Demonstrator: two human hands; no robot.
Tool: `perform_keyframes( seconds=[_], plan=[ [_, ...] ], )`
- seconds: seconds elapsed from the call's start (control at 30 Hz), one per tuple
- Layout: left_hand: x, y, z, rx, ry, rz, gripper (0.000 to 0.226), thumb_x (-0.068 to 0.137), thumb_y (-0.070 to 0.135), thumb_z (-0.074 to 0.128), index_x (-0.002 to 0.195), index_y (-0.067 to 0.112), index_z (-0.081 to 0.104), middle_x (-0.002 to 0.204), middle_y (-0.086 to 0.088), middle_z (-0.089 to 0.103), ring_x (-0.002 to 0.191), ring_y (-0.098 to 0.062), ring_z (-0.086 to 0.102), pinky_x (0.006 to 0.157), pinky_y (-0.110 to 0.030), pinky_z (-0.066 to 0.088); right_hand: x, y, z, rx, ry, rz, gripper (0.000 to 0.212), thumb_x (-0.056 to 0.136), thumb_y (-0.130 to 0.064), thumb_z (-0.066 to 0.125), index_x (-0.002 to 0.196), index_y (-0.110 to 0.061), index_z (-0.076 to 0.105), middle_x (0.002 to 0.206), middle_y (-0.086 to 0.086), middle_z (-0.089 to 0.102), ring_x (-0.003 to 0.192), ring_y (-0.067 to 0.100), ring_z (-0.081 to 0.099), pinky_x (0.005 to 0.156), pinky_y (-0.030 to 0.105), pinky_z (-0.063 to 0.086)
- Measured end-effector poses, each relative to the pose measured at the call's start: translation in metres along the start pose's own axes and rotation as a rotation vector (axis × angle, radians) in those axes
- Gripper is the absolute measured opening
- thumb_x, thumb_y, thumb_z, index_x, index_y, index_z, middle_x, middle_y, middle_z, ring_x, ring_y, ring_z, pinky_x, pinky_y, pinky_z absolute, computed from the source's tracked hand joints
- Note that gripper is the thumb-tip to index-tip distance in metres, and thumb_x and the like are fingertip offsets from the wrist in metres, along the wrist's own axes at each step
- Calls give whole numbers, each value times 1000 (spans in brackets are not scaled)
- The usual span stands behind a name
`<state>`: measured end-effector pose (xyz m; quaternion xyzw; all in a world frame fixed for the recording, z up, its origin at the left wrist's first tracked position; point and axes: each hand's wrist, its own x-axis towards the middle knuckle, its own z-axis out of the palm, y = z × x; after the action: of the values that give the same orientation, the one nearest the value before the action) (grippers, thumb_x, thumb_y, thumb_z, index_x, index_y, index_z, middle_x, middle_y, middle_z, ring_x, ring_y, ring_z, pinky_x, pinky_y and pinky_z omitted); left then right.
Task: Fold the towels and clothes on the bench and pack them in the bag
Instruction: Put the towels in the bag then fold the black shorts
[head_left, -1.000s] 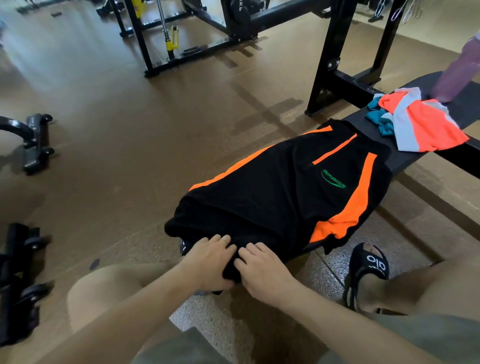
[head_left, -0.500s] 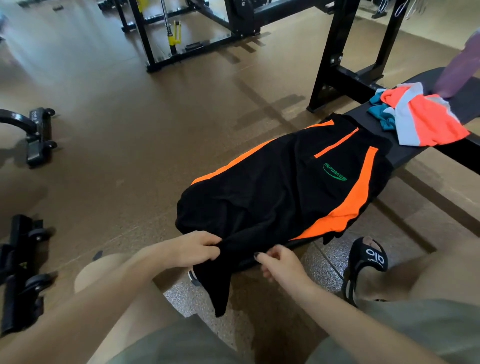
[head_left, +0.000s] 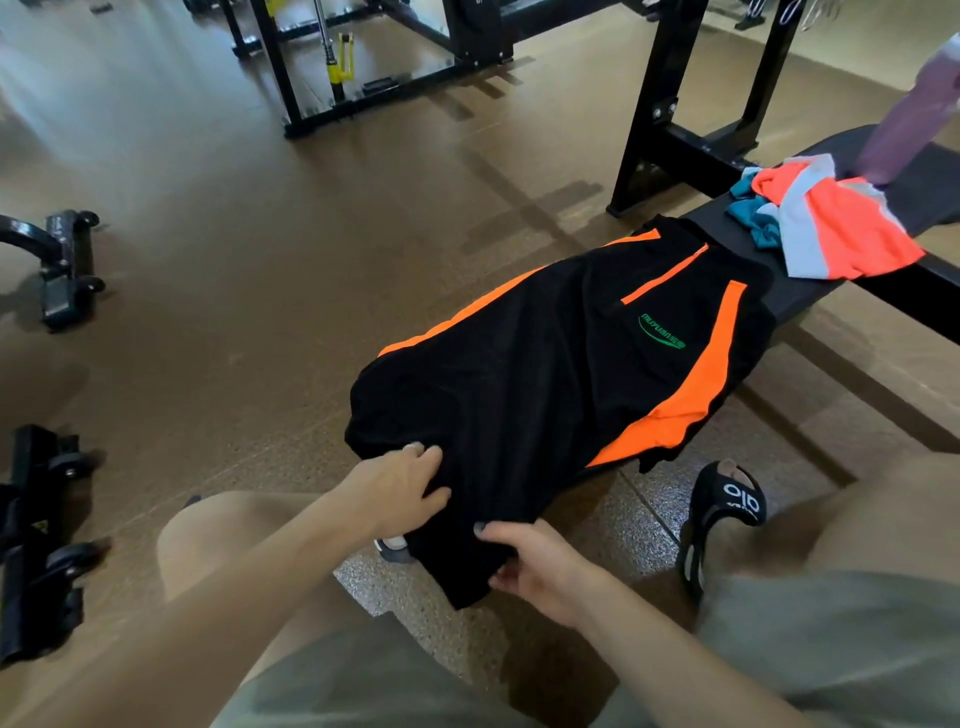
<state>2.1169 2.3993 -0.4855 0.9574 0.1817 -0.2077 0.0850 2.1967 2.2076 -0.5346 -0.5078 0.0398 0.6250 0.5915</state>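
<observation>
Up close, both hands (head_left: 400, 483) pinch smooth black shorts (head_left: 550, 374), orange-striped.

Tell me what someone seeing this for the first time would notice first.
The black shorts with orange stripes stand out, spread over the near end of the bench. The left hand grips their near edge, and the right hand pinches a hanging corner. Farther along the bench lies a crumpled coral and grey garment, with a purple bottle behind it.
</observation>
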Motion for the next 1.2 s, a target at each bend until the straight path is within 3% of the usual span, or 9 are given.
perform_keyframes(
  seconds=[0.1, 0.23, 0.33, 0.43, 0.53, 0.73, 0.9, 1.07, 1.2],
  plan=[
    [12, 0, 10, 12, 10, -91, 44, 98, 49, 52, 125, 17, 39, 122, -7, 44, 113, -30, 53, 87, -41, 52, -7, 13, -12, -315, 47, 43, 39, 81, -17, 74, 118, -16, 63, 104, 5, 67, 74, 13, 55, 55, 23, 39],
    [24, -12, 20, -114, 49, -324, 51, 98, 42, 54, 130, 9, 33, 134, -20, 37, 120, -44, 50, 97, -46, 47, -11, 11, -24, -569, 51, 106, 36, 84, -21, 75, 116, -14, 60, 107, -4, 65, 90, 2, 57, 77, 17, 50],
    [34, -36, 24, -575, 66, -633, 64, 99, 44, 54, 141, 6, 22, 148, -29, 24, 126, -51, 46, 105, -50, 42, -2, -1, -30, -481, 180, 33, 48, 74, -25, 80, 115, -17, 55, 112, -7, 63, 101, 5, 57, 85, 19, 46],
    [42, -49, 32, -1251, 86, -949, 72, 95, 49, 59, 147, 12, 25, 143, -21, 43, 118, -45, 56, 99, -55, 51, 9, -14, -39, -57, 296, -53, 56, 72, -23, 77, 125, -15, 61, 122, 4, 70, 108, 18, 65, 87, 31, 46],
    [42, -39, 41, -1740, 11, -956, 56, 97, 59, 51, 131, 15, 45, 125, -9, 58, 109, -36, 63, 90, -49, 53, 7, -15, -37, 53, 285, -43, 48, 81, -26, 69, 127, -18, 59, 114, 8, 74, 103, 27, 71, 88, 36, 49],
    [43, -18, 61, -1900, 35, -952, 86, 84, 87, 36, 128, 16, 54, 121, -5, 63, 108, -26, 61, 92, -37, 51, 5, -6, -22, 342, 132, -27, 30, 91, -20, 61, 119, -10, 66, 109, 12, 72, 97, 28, 65, 95, 41, 50],
    [44, -22, 77, -1764, 197, -1028, 110, 60, 87, 65, 136, 9, 53, 120, -8, 67, 106, -30, 66, 100, -45, 53, 0, -7, -9, 440, 38, -16, 11, 81, -18, 65, 90, -13, 61, 71, 6, 54, 57, 17, 50, 70, 33, 46],
    [39, -13, 77, -1611, 298, -1041, 97, 75, 71, 68, 143, 7, 42, 131, -10, 60, 118, -34, 60, 107, -48, 48, -4, -13, -1, 532, -87, 23, 3, 80, -11, 57, 76, -11, 57, 70, 6, 45, 55, 18, 46, 71, 35, 50],
    [30, -14, 80, -1533, 340, -963, 49, 95, 44, 61, 130, 10, 54, 122, -5, 63, 114, -28, 62, 106, -46, 48, -2, -10, 0, 404, -120, 37, 12, 84, -5, 58, 94, -8, 64, 84, 9, 60, 75, 22, 58, 94, 46, 55]
  ],
)
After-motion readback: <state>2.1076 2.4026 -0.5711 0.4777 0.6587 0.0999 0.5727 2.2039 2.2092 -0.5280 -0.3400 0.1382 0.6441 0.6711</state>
